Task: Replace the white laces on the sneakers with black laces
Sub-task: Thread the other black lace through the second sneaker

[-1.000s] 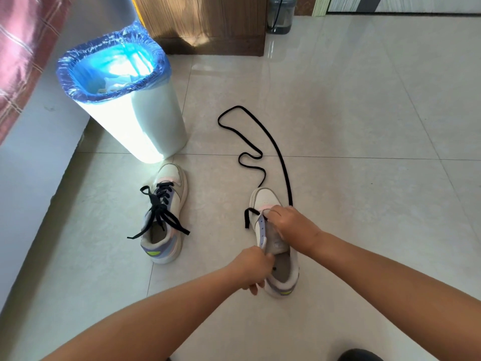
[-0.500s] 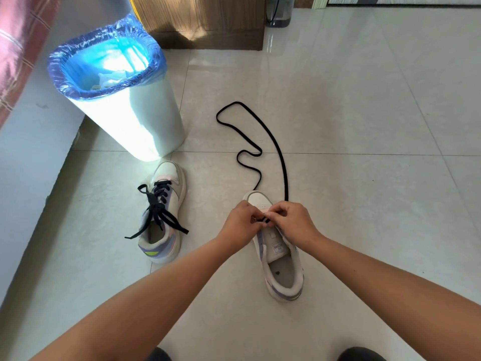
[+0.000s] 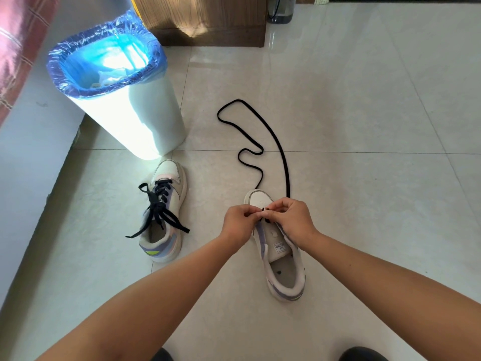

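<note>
Two white sneakers with purple trim lie on the tiled floor. The left sneaker (image 3: pixel 166 220) carries black laces, loosely tied. The right sneaker (image 3: pixel 279 256) has an open tongue and almost no lacing. A long black lace (image 3: pixel 263 144) snakes over the floor beyond its toe. My left hand (image 3: pixel 240 222) and my right hand (image 3: pixel 292 220) meet over the front eyelets of the right sneaker. Both pinch the black lace, whose tip sticks up between my fingers. The eyelets under my fingers are hidden.
A white trash bin (image 3: pixel 125 105) with a blue liner stands just beyond the left sneaker. A pale wall or bed base (image 3: pixel 28 152) runs along the left. A wooden cabinet (image 3: pixel 203 19) and a grey jug (image 3: pixel 281 9) stand at the back.
My left hand left the heel of the right sneaker and came forward to the toe end. It now pinches the lace tip beside my right hand. The sneaker lies flatter.
</note>
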### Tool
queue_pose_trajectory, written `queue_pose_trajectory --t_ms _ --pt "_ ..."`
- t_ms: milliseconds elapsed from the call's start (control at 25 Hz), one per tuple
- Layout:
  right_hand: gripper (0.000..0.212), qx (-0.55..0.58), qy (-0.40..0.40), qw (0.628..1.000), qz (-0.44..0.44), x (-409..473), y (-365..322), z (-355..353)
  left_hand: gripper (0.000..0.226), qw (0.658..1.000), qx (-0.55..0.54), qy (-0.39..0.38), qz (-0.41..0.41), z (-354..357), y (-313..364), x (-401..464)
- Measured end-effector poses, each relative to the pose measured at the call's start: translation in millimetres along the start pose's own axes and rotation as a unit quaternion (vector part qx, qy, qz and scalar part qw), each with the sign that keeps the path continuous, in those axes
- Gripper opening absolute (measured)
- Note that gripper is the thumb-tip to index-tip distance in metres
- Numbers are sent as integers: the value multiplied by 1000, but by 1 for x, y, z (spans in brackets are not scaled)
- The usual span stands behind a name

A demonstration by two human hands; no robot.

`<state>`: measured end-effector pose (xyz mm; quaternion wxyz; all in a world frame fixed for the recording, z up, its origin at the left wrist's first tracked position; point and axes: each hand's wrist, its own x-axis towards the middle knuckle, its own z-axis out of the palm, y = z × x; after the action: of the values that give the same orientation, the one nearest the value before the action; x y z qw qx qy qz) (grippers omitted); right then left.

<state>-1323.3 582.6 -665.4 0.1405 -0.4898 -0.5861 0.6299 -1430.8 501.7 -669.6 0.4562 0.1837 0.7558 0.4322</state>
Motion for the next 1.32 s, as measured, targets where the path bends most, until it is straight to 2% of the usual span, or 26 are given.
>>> queue_pose_trajectory --t_ms 200,440,600,680,760,840,1000,1160,1240,1320 --pt "13 42 9 999 25 -2 2 7 12 1000 -7 8 7 2 0 -2" --pt "6 55 10 998 34 -5 0 11 19 992 108 23 55 2 0 -10" --pt "4 13 27 999 14 -9 -3 15 72 969 204 -6 136 -1 -5 -14" --pt "11 -44 35 998 -25 -15 -5 21 82 970 189 -45 146 0 -7 -13" --pt "15 -102 40 991 -78 -25 -4 26 79 971 177 -61 150 4 -11 -10" --pt "18 -123 53 985 -105 -34 -2 21 77 962 212 -81 150 9 -15 -9" --pt "26 -39 98 990 -97 -48 -16 -3 76 948 259 -96 156 15 -25 -8" --pt "31 -26 59 989 -135 -94 -48 -15 67 940 282 -77 178 15 -24 -5" --pt "32 -32 51 980 -188 -130 -64 -21 60 930 298 -71 201 13 -23 -5" --pt "23 -39 43 955 -290 -167 -81 -25 55 920 319 -66 219 13 -23 -5"
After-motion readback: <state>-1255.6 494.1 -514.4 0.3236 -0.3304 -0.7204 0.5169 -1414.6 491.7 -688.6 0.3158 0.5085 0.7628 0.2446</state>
